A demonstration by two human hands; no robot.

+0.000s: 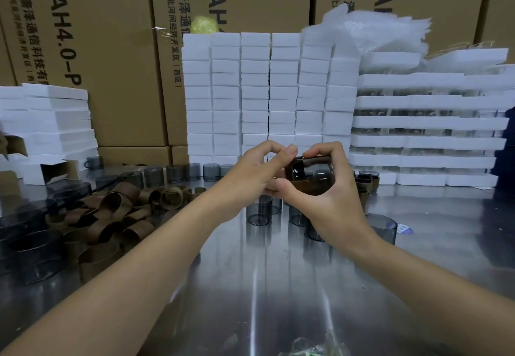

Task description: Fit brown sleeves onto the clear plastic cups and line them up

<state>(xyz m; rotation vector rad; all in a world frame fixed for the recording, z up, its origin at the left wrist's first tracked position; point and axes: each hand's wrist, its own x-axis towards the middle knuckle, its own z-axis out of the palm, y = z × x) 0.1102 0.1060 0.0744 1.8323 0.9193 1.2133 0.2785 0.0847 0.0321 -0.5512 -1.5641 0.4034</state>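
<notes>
Both hands hold one clear grey cup [312, 173] with a brown sleeve [302, 187] wrapped around it, raised above the steel table [250, 286]. My left hand [259, 168] pinches its left rim between thumb and fingers. My right hand [331, 188] curls around its right side and bottom. A heap of loose brown sleeves [111, 216] lies at the left. Bare cups [260, 210] stand just below the hands, another cup [383, 227] to the right, and a row of cups [181, 173] stands further back.
Stacks of white foam blocks [267, 96] rise behind the hands, with foam trays [426, 124] at the right and more foam [50, 127] at the left. Cardboard boxes [111, 48] form the back wall. Dark cups [25, 244] crowd the left edge. Plastic wrapping [309, 347] lies at the near edge.
</notes>
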